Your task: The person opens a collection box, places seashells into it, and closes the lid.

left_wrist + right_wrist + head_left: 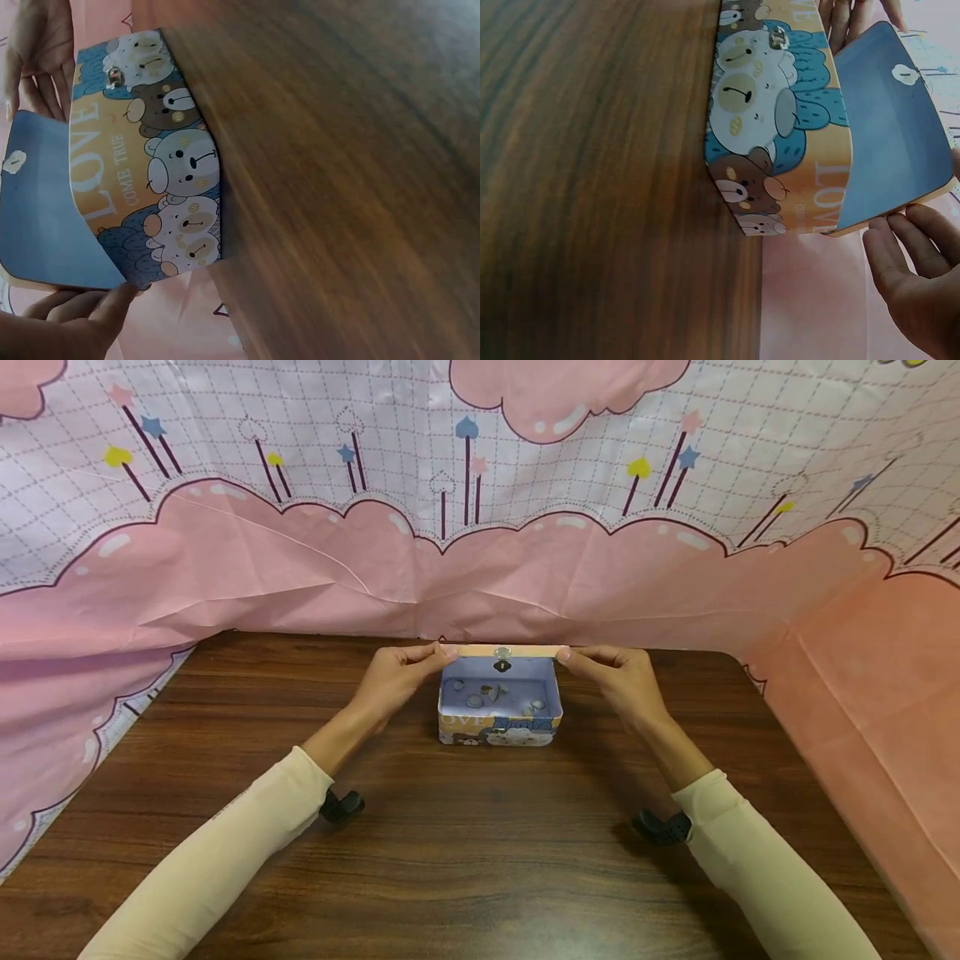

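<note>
1. The left hand (392, 681) pinches one end of the lid (504, 651), and the right hand (617, 677) pinches the other end.
2. The lid stands up over the bear tin (499, 724).
3. Small coins (475, 700) lie inside the tin.
4. The tin sits on the wooden table (480, 860), near the pink cloth (300, 568).

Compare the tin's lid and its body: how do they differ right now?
The lid is raised, with both hands on its corners; the body sits untouched on the table. The lid's underside is plain blue; the body's outside carries cartoon bears and lettering. The body holds small items; the lid holds none. Both share blue interiors.
</note>
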`<state>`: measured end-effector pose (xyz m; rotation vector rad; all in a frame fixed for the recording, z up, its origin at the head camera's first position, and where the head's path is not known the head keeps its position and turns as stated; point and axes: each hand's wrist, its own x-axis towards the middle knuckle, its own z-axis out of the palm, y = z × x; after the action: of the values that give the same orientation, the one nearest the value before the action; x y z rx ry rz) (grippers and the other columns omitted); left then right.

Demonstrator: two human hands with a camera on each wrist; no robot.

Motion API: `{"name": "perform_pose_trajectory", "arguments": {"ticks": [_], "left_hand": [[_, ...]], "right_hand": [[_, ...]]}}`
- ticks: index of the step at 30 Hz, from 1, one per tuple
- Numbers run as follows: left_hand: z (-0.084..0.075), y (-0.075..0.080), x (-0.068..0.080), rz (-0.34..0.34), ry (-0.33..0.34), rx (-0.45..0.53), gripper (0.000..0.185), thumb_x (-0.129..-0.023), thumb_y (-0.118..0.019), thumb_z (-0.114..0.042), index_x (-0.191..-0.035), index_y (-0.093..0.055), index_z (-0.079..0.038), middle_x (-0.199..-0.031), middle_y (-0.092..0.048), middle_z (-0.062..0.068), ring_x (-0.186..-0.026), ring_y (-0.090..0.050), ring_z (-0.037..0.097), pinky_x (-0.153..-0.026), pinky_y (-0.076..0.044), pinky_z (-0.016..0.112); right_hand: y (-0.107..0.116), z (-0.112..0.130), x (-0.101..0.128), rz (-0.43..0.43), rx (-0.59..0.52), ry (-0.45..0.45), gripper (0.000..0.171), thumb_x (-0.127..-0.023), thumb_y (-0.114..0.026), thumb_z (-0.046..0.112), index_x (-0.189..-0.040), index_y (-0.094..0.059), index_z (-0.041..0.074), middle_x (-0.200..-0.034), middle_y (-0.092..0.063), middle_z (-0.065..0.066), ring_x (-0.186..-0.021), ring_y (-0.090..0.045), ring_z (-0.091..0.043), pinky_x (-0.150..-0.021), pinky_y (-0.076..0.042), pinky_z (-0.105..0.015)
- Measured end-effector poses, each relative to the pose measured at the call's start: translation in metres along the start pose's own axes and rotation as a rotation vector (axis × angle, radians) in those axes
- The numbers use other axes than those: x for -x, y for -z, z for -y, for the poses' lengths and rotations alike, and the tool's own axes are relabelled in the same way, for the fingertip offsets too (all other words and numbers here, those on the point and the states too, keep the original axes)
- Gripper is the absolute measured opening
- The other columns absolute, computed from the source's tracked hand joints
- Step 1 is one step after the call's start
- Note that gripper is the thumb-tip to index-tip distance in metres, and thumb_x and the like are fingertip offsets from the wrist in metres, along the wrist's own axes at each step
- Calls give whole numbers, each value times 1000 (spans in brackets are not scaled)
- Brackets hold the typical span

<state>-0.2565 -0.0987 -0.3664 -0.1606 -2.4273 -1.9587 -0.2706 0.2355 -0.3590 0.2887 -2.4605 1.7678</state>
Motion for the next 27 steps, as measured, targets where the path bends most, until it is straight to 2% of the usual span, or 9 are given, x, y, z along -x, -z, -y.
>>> {"name": "perform_pose_trajectory", "arguments": {"ticks": [3, 6, 8, 10, 13, 15, 17, 23, 27], "left_hand": [[0, -2, 4, 2, -4, -98, 78, -81, -82, -64, -140, -67, -15, -148, -63, -1, -126, -62, 8, -98, -57, 27], [0, -4, 7, -8, 15, -128, 84, -78, -85, -63, -143, -64, -14, -148, -63, -1, -104, -61, 7, -73, -50, 20], [0, -5, 8, -15, 29, -136, 83, -76, -87, -62, -141, -65, -15, -149, -62, -1, -100, -59, 8, -73, -49, 21], [1, -5, 9, -15, 33, -145, 82, -76, -88, -60, -141, -65, -16, -152, -59, 0, -101, -54, 14, -76, -49, 26], [3, -4, 9, 4, 23, -155, 82, -78, -88, -57, -144, -63, -15, -155, -55, 3, -125, -55, 16, -99, -54, 35], [5, -3, 9, 17, 17, -158, 82, -79, -88, -56, -145, -62, -15, -158, -53, 5, -143, -46, 15, -118, -47, 44], [6, -2, 9, 30, 14, -155, 83, -79, -87, -57, -146, -61, -16, -159, -52, 5, -151, -39, 17, -126, -38, 50], [11, 0, 7, 47, 9, -150, 84, -78, -87, -59, -147, -60, -20, -162, -48, 3, -144, -41, 16, -125, -36, 48], [14, 2, 6, 55, 13, -151, 83, -78, -87, -59, -146, -61, -21, -163, -45, 1, -140, -41, 17, -124, -33, 46]], "right_hand": [[2, -2, 3, 10, 29, -38, 52, -85, -81, 59, -117, -81, 18, -115, -79, 6, -120, -66, -14, -107, -54, -40], [3, -5, 6, 26, 61, -39, 53, -86, -79, 59, -121, -79, 19, -122, -77, 3, -125, -64, -17, -108, -54, -42], [4, -6, 7, 33, 88, -38, 53, -87, -79, 58, -123, -79, 19, -126, -76, 1, -126, -64, -18, -107, -54, -42], [4, -8, 8, 43, 122, -33, 53, -88, -78, 58, -125, -78, 20, -129, -75, -1, -128, -63, -19, -106, -55, -42], [4, -9, 9, 47, 157, -38, 55, -87, -79, 60, -126, -77, 21, -132, -73, -2, -130, -61, -19, -104, -54, -40], [4, -9, 11, 52, 180, -38, 57, -86, -78, 62, -126, -77, 21, -133, -72, -1, -131, -59, -18, -104, -52, -38], [3, -9, 15, 57, 189, -47, 55, -86, -77, 64, -121, -77, 21, -128, -74, -2, -124, -65, -21, -99, -55, -39], [-1, -10, 31, 132, 141, -53, 45, -90, -78, 54, -105, -76, 12, -105, -76, -11, -93, -73, -38, -81, -66, -45], [-7, -9, 40, 241, 60, -36, 37, -94, -78, 40, -115, -74, 9, -100, -72, -21, -86, -72, -35, -76, -68, -45]]}}
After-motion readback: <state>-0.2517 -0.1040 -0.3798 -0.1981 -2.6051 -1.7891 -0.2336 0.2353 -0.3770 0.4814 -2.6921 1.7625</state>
